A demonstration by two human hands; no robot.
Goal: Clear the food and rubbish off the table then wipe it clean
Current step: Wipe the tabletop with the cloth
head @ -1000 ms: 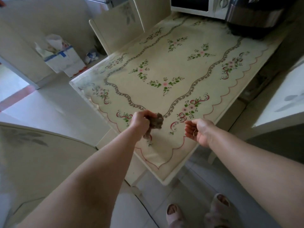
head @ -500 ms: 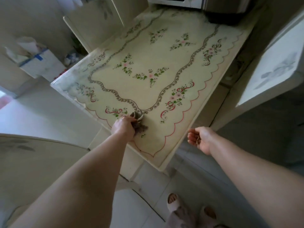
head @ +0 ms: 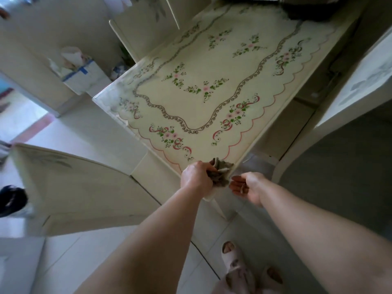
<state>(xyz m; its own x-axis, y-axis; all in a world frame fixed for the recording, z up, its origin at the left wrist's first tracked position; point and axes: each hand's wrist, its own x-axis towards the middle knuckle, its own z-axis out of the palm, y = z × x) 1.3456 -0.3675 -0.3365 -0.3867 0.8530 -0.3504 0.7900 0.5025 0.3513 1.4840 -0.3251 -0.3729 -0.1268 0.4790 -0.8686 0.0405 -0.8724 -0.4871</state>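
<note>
So the desk (head: 191,107) looks basically cleared: nothing I'd call food or rubbish anywhere on the flowery top, just a dark appliance (head: 314,7) parked at the far end. The clearing half reads as done to me. Off to the left on the floor there's a white box (head: 82,75) stuffed with crumpled paper, probably where the rubbish goes.

The wiping looks close to finished too. The rag (head: 221,169) is right at the near corner, partly hanging over the edge, and the left hand (head: 196,177) has it bunched up in a full grip. The right hand (head: 247,186) sits just beside it, below the desk edge, palm up and loosely cupped like it's catching whatever gets swept off. There might be a small bit in the palm, but I can't tell what.

What's left, I'd guess: dump the sweepings, maybe one more pass along the far end.
</note>
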